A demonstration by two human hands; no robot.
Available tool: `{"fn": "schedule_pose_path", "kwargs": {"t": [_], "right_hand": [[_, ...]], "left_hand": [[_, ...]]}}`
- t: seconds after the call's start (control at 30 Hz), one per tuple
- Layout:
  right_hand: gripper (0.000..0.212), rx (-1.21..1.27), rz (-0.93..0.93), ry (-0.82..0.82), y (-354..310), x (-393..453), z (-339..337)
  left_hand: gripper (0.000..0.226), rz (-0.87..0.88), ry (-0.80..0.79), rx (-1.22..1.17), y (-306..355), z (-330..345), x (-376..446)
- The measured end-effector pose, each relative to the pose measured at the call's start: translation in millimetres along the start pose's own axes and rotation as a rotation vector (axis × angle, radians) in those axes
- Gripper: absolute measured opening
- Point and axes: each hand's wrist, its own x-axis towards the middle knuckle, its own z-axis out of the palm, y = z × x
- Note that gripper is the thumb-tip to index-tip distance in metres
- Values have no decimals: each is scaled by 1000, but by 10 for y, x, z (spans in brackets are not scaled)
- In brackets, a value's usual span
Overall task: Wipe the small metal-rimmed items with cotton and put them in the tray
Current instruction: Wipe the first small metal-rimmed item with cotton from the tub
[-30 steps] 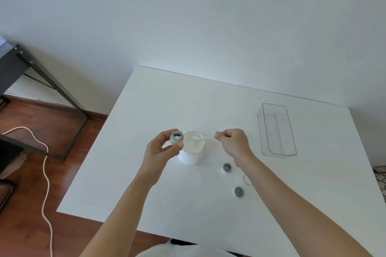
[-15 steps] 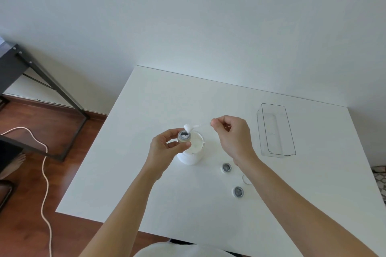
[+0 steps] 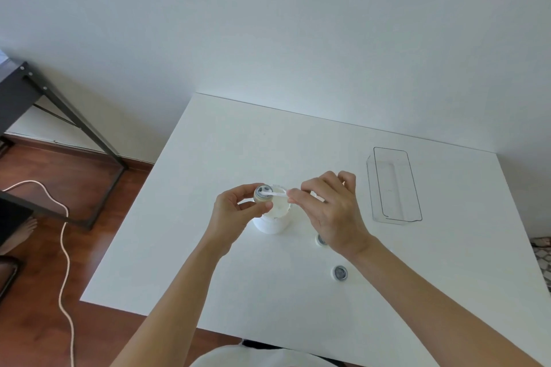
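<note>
We see both forearms reaching in from the lower edge over the white table, meeting above its middle. Our left hand is raised with the palm turned inward, thumb and curled fingers clamped round a small metal-rimmed item whose open face tilts up toward the camera. Our right hand sits just beside it, back of the hand up, forefinger and thumb pinched together on the stick of a cotton swab, the other fingers loosely bent behind.

Against half a second ago, the right hand has dropped lower and come closer to the left, and the swab's white tip, which then stood just above the item's rim, now lies on the item's face. The left hand has barely shifted.

The held item is above the white cup (its rim partly hidden by both hands), which stands on the table directly below the fingers. The clear tray lies well apart on the right hand's far side, near the table's right edge. A second rimmed item rests on the table near the right wrist, and a third peeks out from under the right hand's heel, mostly covered.
</note>
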Motion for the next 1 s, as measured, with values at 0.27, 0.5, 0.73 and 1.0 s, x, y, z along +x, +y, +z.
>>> {"fn": "schedule_pose_path", "kwargs": {"t": [0.27, 0.5, 0.73, 1.0], "right_hand": [[23, -118, -42, 86, 74, -88, -47], [12, 232, 534, -38, 47, -78, -7], [18, 74, 604, -455, 29, -97, 392], [26, -67, 403, -689, -34, -42, 713]], "left_hand": [[29, -10, 11, 10, 3, 5, -8], [32, 1, 30, 9, -20, -35, -24], [35, 0, 42, 4, -83, -59, -55], [42, -5, 79, 5, -128, -115, -70]]}}
